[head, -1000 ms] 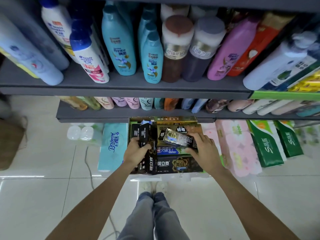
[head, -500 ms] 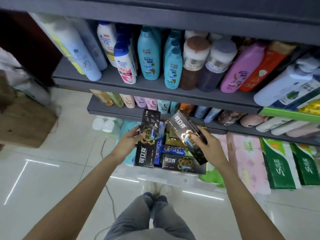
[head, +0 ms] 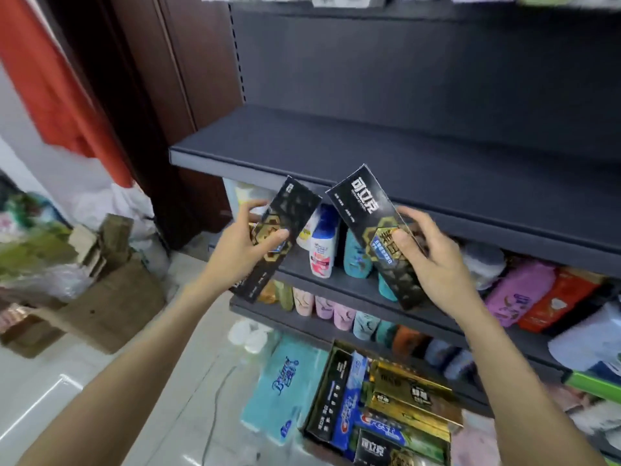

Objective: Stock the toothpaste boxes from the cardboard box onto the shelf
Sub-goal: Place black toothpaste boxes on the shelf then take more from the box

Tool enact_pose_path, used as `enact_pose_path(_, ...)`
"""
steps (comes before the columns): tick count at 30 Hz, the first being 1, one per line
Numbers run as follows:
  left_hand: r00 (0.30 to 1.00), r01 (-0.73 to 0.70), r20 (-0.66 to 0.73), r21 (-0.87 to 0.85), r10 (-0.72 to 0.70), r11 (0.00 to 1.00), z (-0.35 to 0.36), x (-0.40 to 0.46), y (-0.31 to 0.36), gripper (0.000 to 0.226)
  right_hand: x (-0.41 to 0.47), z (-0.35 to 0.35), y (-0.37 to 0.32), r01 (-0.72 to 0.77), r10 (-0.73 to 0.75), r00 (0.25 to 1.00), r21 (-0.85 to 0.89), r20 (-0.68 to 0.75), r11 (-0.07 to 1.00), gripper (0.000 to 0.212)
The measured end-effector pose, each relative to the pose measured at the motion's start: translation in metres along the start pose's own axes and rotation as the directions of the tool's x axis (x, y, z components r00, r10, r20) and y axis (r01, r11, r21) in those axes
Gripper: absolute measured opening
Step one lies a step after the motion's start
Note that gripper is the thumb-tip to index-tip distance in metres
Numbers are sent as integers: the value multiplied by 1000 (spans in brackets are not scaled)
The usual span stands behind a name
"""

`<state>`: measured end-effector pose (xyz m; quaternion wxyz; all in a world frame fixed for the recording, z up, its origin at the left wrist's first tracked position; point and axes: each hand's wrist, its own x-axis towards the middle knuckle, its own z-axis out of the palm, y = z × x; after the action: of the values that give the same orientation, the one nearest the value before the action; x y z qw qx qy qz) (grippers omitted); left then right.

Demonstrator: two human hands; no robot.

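Just below the bare shelf (head: 386, 142), left hand (head: 242, 250) grips one black toothpaste box (head: 279, 237), right hand (head: 433, 260) another (head: 373, 230); cardboard box (head: 379, 415) sits well below both.

left box (head: 279, 237): was black with gold honeycomb, at 9 o'clock
right box (head: 376, 230): was black, white lettering, gold hexagon, at 3 o'clock
shelf (head: 437, 153): was dark grey
curtain (head: 50, 82): was red, at 10 o'clock

- Dark grey shelf (head: 386, 149): bare top.
- Lower shelf (head: 336, 287) beneath it: shampoo bottles (head: 322, 250) standing.
- Tiled floor (head: 100, 381) below the dark grey shelf: cardboard box (head: 379, 412) of toothpaste boxes, teal tissue pack (head: 285, 388) beside.
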<state>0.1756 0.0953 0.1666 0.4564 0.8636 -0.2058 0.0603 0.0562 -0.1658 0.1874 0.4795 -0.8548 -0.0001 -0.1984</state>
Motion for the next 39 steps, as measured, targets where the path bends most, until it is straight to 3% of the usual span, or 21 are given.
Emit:
enact_pose_path(4, 963, -255, -12, 290, 269, 923, -46, 69, 3, 63, 58, 3, -29, 103, -118, 986, -129, -114, 986, 34)
enact_pose_path(7, 871, -450, 80, 527, 485, 720, -76, 131, 0, 64, 97, 11, -42, 170, -211, 964, -234, -163, 957, 39)
enact_pose_path(9, 781, -559, 193, 640, 594, 527, -92, 178, -10, 64, 124, 21, -47, 195, -274, 948, -382, -163, 903, 45)
enact_pose_path(10, 738, -596, 247, 676, 628, 434, -97, 201, -18, 62, 137, 26, -49, 188, -288, 945, -464, -153, 866, 48)
enact_pose_path(12, 725, -612, 318, 703, 611, 361, -100, 246, -35, 60, 163, 38, -49, 145, -265, 955, -564, -136, 813, 50)
enact_pose_path(17, 791, -608, 417, 621, 448, 496, -92, 334, -75, 61, 214, 64, -37, 39, -142, 984, -657, -105, 753, 39)
enact_pose_path(23, 736, -676, 486, 494, 471, 547, -67, 404, -93, 61, 253, 83, -28, -83, -5, 994, -757, -112, 649, 40)
enact_pose_path(28, 725, -686, 449, 534, 522, 494, -50, 441, -106, 57, 276, 92, -31, -50, -8, 997, -771, -72, 635, 39)
enact_pose_path(31, 727, -665, 313, 541, 611, 514, -45, 449, -106, 44, 289, 103, -33, 0, -16, 1000, -774, -13, 633, 38)
enact_pose_path(35, 807, -571, 97, 381, 583, 728, -73, 448, -117, 33, 301, 119, -34, 38, -19, 999, -774, 34, 633, 38)
enact_pose_path(39, 933, -355, 142, 226, 330, 907, -100, 446, -150, 46, 310, 138, -36, 103, -34, 994, -776, 104, 622, 39)
